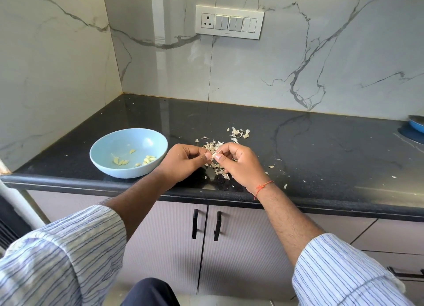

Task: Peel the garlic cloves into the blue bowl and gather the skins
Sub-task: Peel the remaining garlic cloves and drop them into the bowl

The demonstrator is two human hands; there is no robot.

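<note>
Garlic is being worked above a black counter (pixel 321 145), where a single clove (pixel 214 155) is pinched between the fingertips of both hands. The left hand (pixel 183 162) is curled, thumb and forefinger closed on the clove's left end; the right hand (pixel 238 162) is curled likewise, its thumb and forefinger nipped on the clove's right end, and a red thread (pixel 263 187) is tied round its wrist. How much skin remains on the clove cannot be told. At nine o'clock from the hands, near the left hand but apart from it, a blue bowl (pixel 110 168) is set close to the counter's front edge, and peeled cloves (pixel 146 160) are scattered across its bottom. Papery skins (pixel 215 168) are heaped on the counter directly beneath and behind the hands, with a smaller cluster (pixel 239 132) lying at one o'clock and stray flakes spread out toward three and four o'clock. A switch plate (pixel 229 22) is mounted on the marble wall at twelve o'clock.
</note>
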